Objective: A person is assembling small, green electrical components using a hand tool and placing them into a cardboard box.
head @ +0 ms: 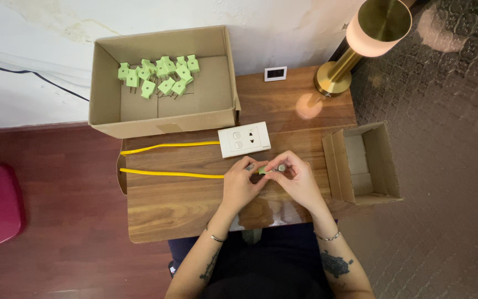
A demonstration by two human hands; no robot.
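Two open cardboard boxes flank a white plastic wall socket plate point(244, 139): the larger box point(106, 88), to its upper left, holds about a dozen pale green plastic plugs point(157, 75); the smaller point(388, 160) sits right. Two yellow cable runs point(167, 146) extend leftward. One brass lamp point(355, 44) stands behind.

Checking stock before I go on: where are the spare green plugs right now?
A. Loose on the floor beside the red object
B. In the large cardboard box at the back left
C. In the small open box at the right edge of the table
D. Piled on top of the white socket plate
B: the green plugs lie in a cluster inside the large cardboard box; the small box holds none of them.
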